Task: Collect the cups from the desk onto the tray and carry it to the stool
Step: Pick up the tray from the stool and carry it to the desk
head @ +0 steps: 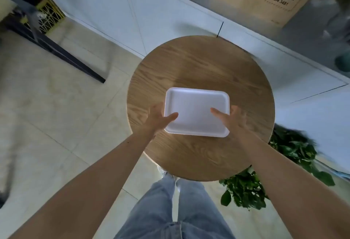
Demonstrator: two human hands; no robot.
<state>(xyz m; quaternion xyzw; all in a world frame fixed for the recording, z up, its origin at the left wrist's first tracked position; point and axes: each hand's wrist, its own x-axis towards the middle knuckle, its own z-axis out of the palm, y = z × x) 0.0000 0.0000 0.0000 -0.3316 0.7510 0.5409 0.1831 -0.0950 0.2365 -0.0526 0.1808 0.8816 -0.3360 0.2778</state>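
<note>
Jeans-clad legs stand at the near edge of a round wooden stool top, both bare forearms reaching forward over it. White rectangular tray: lies flat on the stool top, slightly nearer than its centre, nothing on it. Left hand is at the tray's left near corner, thumb laid over the rim onto the tray floor, remaining fingers blurred along the left edge and apparently under it. Right hand mirrors this at the right near corner, thumb inside the rim, fingers spread outside the right edge. Both hands are partly closed about the tray edges; whether the tray is lifted or resting cannot be told. A leafy green plant sits below the stool's right side on the pale tiled floor. White cabinet fronts run behind.
</note>
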